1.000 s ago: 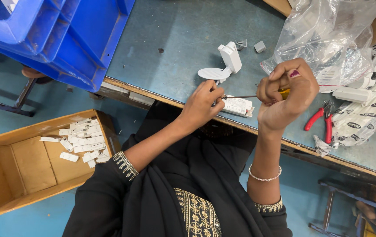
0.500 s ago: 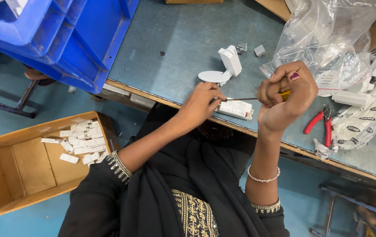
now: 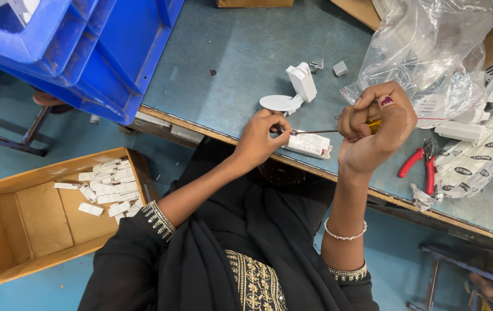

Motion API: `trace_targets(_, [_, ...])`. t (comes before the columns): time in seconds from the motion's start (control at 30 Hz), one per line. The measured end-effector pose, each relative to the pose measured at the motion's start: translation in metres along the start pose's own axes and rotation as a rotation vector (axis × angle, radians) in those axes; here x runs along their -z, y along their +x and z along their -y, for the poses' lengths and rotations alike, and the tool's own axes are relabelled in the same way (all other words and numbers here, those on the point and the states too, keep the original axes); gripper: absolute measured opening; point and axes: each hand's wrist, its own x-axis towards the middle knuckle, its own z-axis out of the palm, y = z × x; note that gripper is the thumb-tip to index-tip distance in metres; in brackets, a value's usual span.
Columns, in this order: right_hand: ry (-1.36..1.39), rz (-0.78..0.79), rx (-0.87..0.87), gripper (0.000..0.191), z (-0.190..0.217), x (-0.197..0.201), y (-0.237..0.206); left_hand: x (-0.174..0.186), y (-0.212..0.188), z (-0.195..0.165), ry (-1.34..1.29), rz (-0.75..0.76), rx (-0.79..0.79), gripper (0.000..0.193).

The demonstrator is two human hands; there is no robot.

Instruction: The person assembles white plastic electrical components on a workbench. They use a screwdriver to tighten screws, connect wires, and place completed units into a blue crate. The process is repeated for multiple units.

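Observation:
My right hand (image 3: 377,128) is closed around the yellow handle of a screwdriver (image 3: 316,131), whose thin metal shaft points left. The shaft's tip meets something small pinched in the fingers of my left hand (image 3: 262,139); what that piece is cannot be made out. Just below the shaft a white rectangular module (image 3: 309,144) lies on the grey-blue table (image 3: 229,69) near its front edge. Behind my left hand stands a white plastic part with a round flap (image 3: 292,92).
Blue plastic bins (image 3: 79,52) overhang the table's left end. A cardboard box (image 3: 39,219) with several white parts sits on the floor at left. Red-handled pliers (image 3: 419,167), a clear plastic bag (image 3: 425,57) and packaged white parts (image 3: 476,144) crowd the right side.
Both hands have stayed together at the table's front edge with the screwdriver still between them; only the view has shifted slightly.

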Motion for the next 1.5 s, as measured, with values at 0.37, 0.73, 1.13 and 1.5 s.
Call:
trace_targets(0.37, [0.003,0.001,0.003,0.031,0.000,-0.002,0.001,0.000,0.001,-0.012,0.203,-0.020,-0.001,0.008])
trace_targets(0.73, [0.027,-0.023,0.001,0.029,-0.002,-0.008,0.002,0.022,0.022,0.002,-0.039,0.248,-0.014,0.009])
trace_targets(1.13, [0.035,-0.022,-0.006,0.030,-0.001,-0.003,0.002,0.020,0.027,-0.011,0.213,0.252,-0.075,0.011])
trace_targets(1.5, [0.128,-0.097,-0.016,0.028,-0.015,0.028,-0.006,0.023,0.034,0.013,0.021,0.369,-0.077,0.008])
